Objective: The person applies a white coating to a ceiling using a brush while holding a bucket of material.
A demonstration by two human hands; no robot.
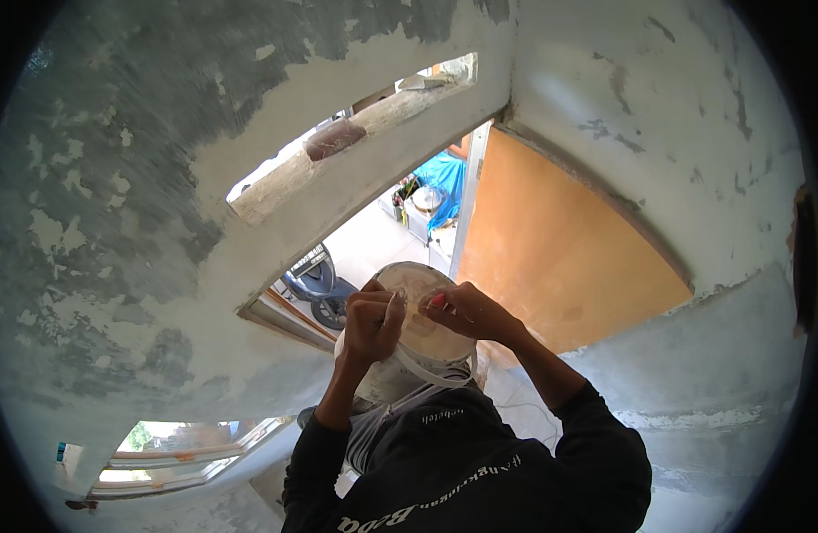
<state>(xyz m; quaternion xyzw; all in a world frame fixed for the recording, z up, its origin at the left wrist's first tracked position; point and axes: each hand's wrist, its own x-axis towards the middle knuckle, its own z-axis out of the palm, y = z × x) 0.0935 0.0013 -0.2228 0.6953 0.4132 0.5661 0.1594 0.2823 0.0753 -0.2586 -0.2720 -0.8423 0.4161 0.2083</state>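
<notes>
A white bucket (387, 382) stands in front of my body, with a pale, creamy paste (437, 345) inside. Its white carrying handle (418, 367) hangs down over the near side. Above the bucket's left part is my left hand (373, 325), its fingers curled into a fist and the thumb upright; whatever it grips is hidden. Over the right part, my right hand (467, 311) is closed around a small object with a red end (438, 300), too small to name. The two hands are close together but apart.
A patchy plastered wall (116, 222) with a slot opening (335, 139) rises at left. Ahead, a doorway has an orange-brown door (551, 240) on its right. Beyond are a blue sheet (446, 182) and a dark blue machine (313, 277). A window (178, 453) lies lower left.
</notes>
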